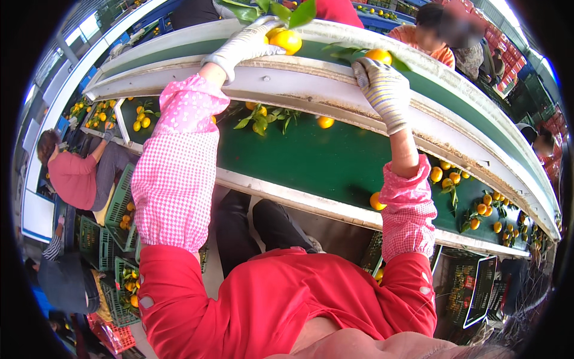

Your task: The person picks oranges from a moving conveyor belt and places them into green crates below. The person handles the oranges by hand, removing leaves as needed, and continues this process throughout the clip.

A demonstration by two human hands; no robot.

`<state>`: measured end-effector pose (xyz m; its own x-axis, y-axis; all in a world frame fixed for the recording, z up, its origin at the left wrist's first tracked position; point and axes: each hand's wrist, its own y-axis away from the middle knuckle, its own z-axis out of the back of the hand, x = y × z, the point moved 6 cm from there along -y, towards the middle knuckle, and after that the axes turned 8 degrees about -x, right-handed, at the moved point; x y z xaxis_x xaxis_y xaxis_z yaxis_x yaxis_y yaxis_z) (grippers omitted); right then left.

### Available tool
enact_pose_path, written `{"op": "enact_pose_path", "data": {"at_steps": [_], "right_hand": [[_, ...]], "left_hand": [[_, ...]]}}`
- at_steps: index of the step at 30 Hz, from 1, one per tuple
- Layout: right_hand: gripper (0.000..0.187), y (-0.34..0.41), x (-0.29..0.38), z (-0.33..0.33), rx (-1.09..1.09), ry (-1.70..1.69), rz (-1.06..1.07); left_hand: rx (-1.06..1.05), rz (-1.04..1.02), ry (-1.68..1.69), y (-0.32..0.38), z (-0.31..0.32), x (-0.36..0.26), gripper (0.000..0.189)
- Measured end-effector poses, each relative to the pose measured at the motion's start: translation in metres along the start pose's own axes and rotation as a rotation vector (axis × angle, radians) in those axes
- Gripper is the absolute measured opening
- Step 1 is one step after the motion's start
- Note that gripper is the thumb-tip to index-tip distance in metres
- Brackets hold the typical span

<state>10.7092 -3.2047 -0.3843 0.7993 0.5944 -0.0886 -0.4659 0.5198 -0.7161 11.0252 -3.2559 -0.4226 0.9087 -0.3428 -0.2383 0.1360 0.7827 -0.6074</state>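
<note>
My left hand [246, 47], in a white knit glove, reaches over the upper conveyor. Its thumb and fingers are around leafy mandarins [287, 41], whose green leaves [301, 14] stick up past the belt's far rim. My right hand [384, 92], in a striped knit glove, is at the near rim of the upper conveyor [309, 85] with its fingers curled. Just beyond those fingers is another mandarin [379, 55] with leaves; whether they grip it is hidden. Below both arms runs a lower green belt [291, 152].
On the lower belt lie a leafy mandarin cluster [260, 119], single mandarins [325, 122] and several bunches [484, 208] at right. Green plastic crates [121, 215] stand at left, a dark crate [464, 287] at lower right. A person [74, 172] sits at left; another [426, 38] is across the conveyor.
</note>
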Motion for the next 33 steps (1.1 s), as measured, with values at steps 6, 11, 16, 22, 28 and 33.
{"op": "enact_pose_path", "data": {"at_steps": [6,11,16,22,28,33], "right_hand": [[0.027,0.01,0.007,0.01,-0.234,-0.018,0.132],[0.031,0.074,0.067,-0.012,-0.407,-0.508,0.301],[0.039,0.133,0.145,-0.202,0.221,-0.61,0.202],[0.054,0.204,0.147,-0.337,0.721,-0.359,-0.286],[0.058,0.275,0.163,-0.233,0.523,-0.322,0.302],[0.049,0.317,0.058,-0.197,0.554,-0.226,0.02]], "left_hand": [[-0.287,0.04,-0.223,0.065,0.048,0.016,0.057],[-0.612,0.358,0.023,0.247,0.077,0.032,0.042],[-0.283,0.942,0.362,0.48,-0.024,0.013,0.029],[-0.145,1.083,0.823,0.545,-0.082,-0.07,0.029],[-0.008,1.089,0.853,0.546,-0.074,-0.082,0.031],[0.024,1.127,0.939,0.543,-0.085,-0.086,0.031]]}}
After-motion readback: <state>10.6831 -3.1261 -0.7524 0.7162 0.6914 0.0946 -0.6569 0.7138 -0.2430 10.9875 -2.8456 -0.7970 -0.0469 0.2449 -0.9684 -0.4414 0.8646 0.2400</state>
